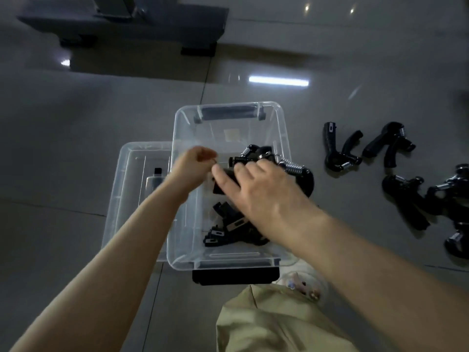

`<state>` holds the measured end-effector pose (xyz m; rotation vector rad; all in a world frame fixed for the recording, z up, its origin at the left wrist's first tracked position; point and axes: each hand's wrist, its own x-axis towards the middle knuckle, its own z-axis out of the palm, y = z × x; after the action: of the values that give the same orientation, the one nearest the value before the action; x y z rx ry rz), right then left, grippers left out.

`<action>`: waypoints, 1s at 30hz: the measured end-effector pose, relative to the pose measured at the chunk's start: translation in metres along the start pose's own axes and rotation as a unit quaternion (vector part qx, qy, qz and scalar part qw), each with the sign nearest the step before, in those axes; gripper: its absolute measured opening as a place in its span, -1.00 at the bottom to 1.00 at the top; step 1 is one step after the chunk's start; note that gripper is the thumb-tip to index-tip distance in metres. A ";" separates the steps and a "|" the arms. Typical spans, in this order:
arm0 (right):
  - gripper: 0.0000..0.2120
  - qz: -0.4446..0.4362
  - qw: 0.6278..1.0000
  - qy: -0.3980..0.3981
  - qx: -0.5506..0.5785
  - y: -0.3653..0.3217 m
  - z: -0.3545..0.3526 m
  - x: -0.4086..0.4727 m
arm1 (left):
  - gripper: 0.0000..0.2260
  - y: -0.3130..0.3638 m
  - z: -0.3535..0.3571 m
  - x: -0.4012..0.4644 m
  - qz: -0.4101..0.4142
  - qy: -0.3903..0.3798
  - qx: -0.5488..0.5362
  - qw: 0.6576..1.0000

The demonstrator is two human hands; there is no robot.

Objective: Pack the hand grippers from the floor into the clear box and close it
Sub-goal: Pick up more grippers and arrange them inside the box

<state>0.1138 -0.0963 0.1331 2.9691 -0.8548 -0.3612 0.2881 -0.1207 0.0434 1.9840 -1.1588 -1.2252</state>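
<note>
Clear plastic makes up the box (229, 115), which stands open on the grey tile floor (76, 148) with its lid (132, 174) lying flat against its left side. Several black grippers (228, 224) with steel coil springs already lie heaped in the box, toward its near and right walls. The right hand (256, 184) reaches over the box, fingers curled on a black gripper (256, 154) whose spring end points to the far right corner; whether it is letting go cannot be told. The left hand (195, 163) hovers over the box's left wall, fingers loosely curled, pinching nothing that can be seen.

More grippers on the floor (341, 149) lie well apart to the right of the box, V-shaped with ribbed handles, their arms mostly running near to far. The right hand is the nearer one to them, so the next reach probably falls to it, outward past the right wall. The lid waits on the left hand's side.
</note>
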 end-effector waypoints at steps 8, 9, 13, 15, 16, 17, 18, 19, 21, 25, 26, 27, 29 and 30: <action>-0.10 0.183 0.982 -0.036 -0.028 0.064 0.012 -0.077 | -0.31 -0.053 0.085 -0.001 0.059 -0.329 0.515 0.789; -0.10 0.195 0.979 -0.056 -0.032 0.067 0.024 -0.084 | -0.25 -0.055 0.090 0.001 0.072 -0.331 0.581 0.740; -0.07 0.211 0.968 -0.137 0.015 0.061 0.070 -0.097 | -0.23 -0.068 0.107 -0.005 0.155 -0.280 0.683 0.656; -0.07 0.210 0.966 -0.146 0.042 0.055 0.087 -0.098 | -0.24 -0.070 0.108 -0.008 0.170 -0.255 0.686 0.660; -0.07 0.210 0.965 -0.146 0.053 0.052 0.093 -0.098 | -0.23 -0.070 0.107 -0.008 0.165 -0.249 0.685 0.665; -0.06 0.211 0.965 -0.146 0.062 0.049 0.097 -0.097 | -0.21 -0.069 0.107 -0.009 0.158 -0.248 0.684 0.668; -0.06 0.212 0.964 -0.143 0.069 0.047 0.100 -0.097 | -0.20 -0.068 0.106 -0.010 0.157 -0.246 0.686 0.667; -0.06 0.212 0.964 -0.140 0.073 0.044 0.102 -0.096 | -0.19 -0.068 0.105 -0.010 0.157 -0.244 0.686 0.668; -0.07 0.213 0.964 -0.138 0.076 0.041 0.107 -0.096 | -0.21 -0.070 0.105 -0.010 0.157 -0.238 0.677 0.678; -0.11 0.207 0.966 -0.136 0.078 0.034 0.113 -0.095 | -0.22 -0.077 0.102 -0.011 0.157 -0.231 0.662 0.695; -0.11 0.206 0.966 -0.135 0.079 0.033 0.114 -0.095 | -0.22 -0.078 0.101 -0.010 0.161 -0.226 0.663 0.695; -0.12 0.205 0.966 -0.134 0.081 0.032 0.115 -0.094 | -0.22 -0.079 0.100 -0.009 0.166 -0.224 0.664 0.694; -0.13 0.206 0.965 -0.132 0.089 0.032 0.116 -0.094 | -0.23 -0.080 0.101 -0.009 0.165 -0.220 0.664 0.696; -0.13 0.208 0.965 -0.129 0.092 0.032 0.117 -0.094 | -0.25 -0.079 0.102 -0.009 0.161 -0.215 0.663 0.699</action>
<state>-0.0073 -0.0698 0.0421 2.8255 -1.5835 -0.6875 0.2253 -0.0740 -0.0600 2.0951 -3.1076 -0.5937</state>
